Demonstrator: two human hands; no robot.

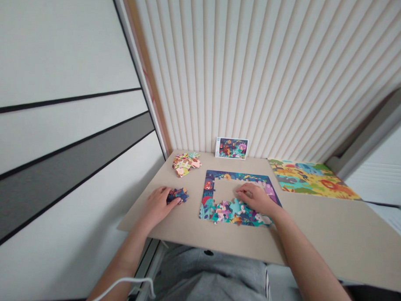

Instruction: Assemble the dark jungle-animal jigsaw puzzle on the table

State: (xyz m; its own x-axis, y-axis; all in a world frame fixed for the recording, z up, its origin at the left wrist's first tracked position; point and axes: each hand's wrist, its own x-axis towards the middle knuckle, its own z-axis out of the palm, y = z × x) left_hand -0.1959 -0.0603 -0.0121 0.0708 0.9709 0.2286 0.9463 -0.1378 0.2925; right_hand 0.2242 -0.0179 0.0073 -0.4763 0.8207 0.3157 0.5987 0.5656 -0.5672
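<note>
The puzzle frame (pixel 208 195) lies flat on the counter (pixel 326 229), its printed border running round a middle that is mostly bare toward 12 o'clock. Little looks done inside it: loose puzzle pieces (pixel 225 210) lie jumbled along the 6 o'clock side, some overlapping the lower border (whether any of them interlock is too small to tell). Judging by that gap and the pieces lying about, most of the filling remains. The right hand (pixel 256 197) is over the frame's 3 o'clock side, fingers bent and thumb near the index finger; I cannot tell whether a piece is pinched there. At 9 o'clock, the left hand (pixel 157 204) curves its fingers and thumb around a cluster of dark pieces (pixel 182 195); whether it grips them or just rests against them is unclear. Farther out, a pile of lighter pieces (pixel 186 164) sits at 10 o'clock, well apart from the frame. A picture card (pixel 232 148) leans upright at 12, before the pleated curtain (pixel 223 72), and a yellow animal picture (pixel 313 178) lies flat at 2.
</note>
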